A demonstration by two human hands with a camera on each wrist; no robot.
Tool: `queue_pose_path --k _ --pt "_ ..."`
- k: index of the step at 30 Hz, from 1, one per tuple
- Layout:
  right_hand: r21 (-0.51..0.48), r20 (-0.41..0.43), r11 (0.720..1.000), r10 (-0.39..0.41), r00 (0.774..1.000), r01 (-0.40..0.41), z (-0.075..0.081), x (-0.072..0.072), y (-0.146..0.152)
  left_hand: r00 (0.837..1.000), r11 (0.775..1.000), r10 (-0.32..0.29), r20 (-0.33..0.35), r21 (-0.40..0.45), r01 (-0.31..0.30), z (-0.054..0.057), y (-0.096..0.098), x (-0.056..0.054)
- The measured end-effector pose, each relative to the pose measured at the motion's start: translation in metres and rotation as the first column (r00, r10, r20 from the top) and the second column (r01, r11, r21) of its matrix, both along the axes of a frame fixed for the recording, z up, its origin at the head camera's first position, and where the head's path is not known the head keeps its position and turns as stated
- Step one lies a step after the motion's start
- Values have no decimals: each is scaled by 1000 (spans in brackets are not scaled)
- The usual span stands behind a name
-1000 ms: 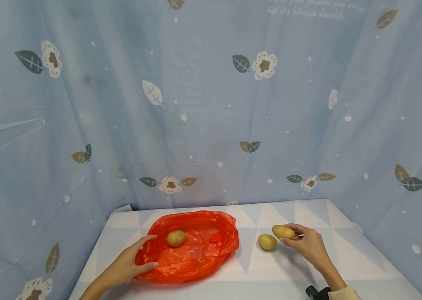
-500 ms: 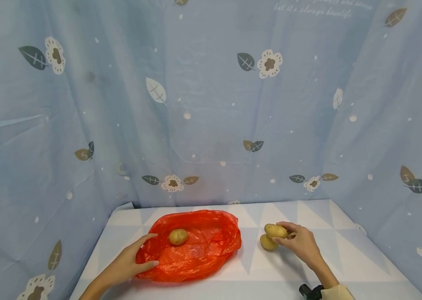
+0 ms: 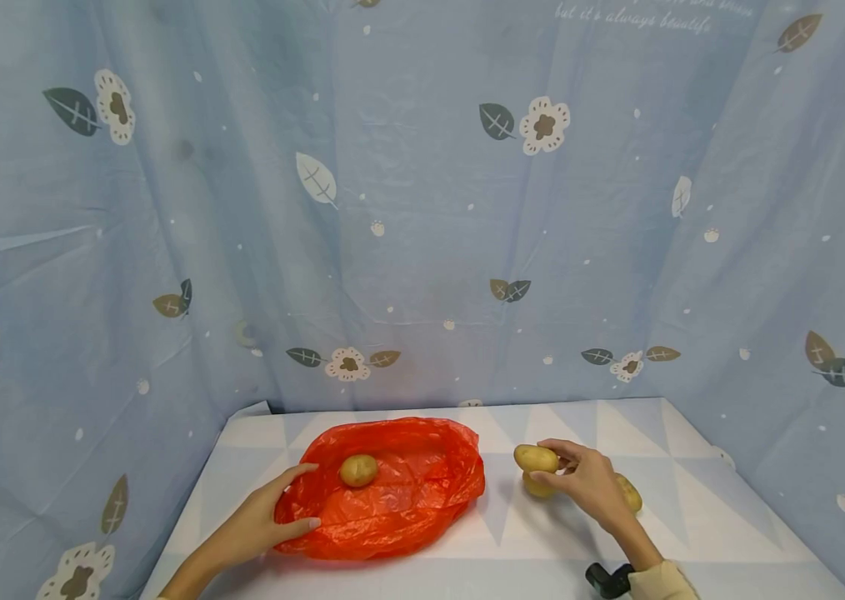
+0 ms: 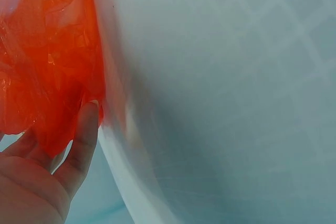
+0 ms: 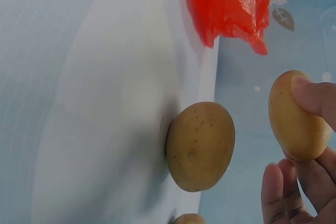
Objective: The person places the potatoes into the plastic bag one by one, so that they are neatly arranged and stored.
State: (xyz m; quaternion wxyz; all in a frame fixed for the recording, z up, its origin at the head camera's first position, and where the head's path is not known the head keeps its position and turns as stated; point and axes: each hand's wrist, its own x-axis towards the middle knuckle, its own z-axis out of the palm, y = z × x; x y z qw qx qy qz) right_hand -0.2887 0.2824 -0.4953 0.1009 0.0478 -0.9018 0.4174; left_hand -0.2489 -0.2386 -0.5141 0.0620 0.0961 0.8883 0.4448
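A red plastic bag (image 3: 407,542) lies spread open on the table, one potato (image 3: 358,470) inside it. My left hand (image 3: 250,527) holds the bag's left end between thumb and fingers, and the left wrist view shows the plastic (image 4: 58,51) bunched between them. Between the thumb and fingers of my right hand (image 3: 591,483) is a second potato (image 3: 535,457), raised off the table. It overlaps a potato on the table (image 3: 537,486) in the head view. Another potato (image 3: 630,493) shows partly behind the right hand.
White and pale blue triangles pattern the tabletop (image 3: 512,546). A blue curtain (image 3: 422,250) printed with leaves and flowers hangs behind and along both sides. Near the right wrist is a dark object (image 3: 606,579).
My right hand has moved left with its potato, toward the bag, and the potato behind the hand has come into view. The left hand keeps its place on the bag.
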Motion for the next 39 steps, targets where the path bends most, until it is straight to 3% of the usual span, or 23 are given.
queue_pose_path --k 22,39 --pt "-90 -53 992 82 995 -87 -2 -5 -30 1000 1000 -1 -15 -13 0 -1 2 1" --pt "-80 -48 987 135 990 -139 -5 -7 -56 1000 1000 1 -24 -25 -2 -1 0 2"
